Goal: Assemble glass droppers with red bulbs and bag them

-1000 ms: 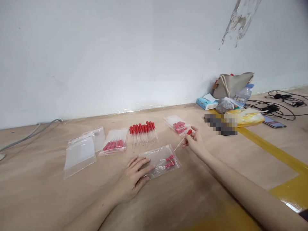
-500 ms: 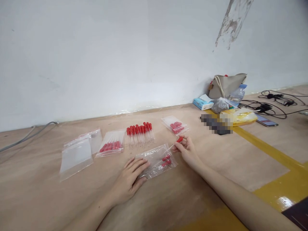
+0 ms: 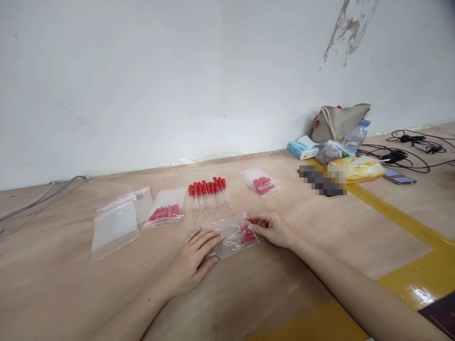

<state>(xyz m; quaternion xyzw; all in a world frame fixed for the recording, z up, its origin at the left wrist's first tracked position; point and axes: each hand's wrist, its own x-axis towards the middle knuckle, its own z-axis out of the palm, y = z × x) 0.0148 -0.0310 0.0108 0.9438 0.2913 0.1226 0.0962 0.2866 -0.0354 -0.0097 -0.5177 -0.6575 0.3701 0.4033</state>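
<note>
My left hand (image 3: 196,256) lies flat with spread fingers on the near end of a clear zip bag (image 3: 229,236) holding a few red-capped droppers. My right hand (image 3: 270,228) is at the bag's right mouth, fingers pinched on a red-capped dropper (image 3: 248,228) that is partly inside the bag. Behind the bag lies a loose row of red-capped droppers (image 3: 209,193). A filled bag (image 3: 165,209) sits to the left and another filled bag (image 3: 262,182) to the right.
Empty zip bags (image 3: 114,226) lie at the left. At the back right stand a beige bag (image 3: 340,122), a tissue box (image 3: 302,147), a yellow packet (image 3: 358,169), a phone (image 3: 398,175) and black cables (image 3: 408,152). A grey cable (image 3: 42,196) runs along the wall.
My right hand has moved left and down from beside the far right bag to the mouth of the near bag, bringing the dropper into it. My left hand has stayed on the bag.
</note>
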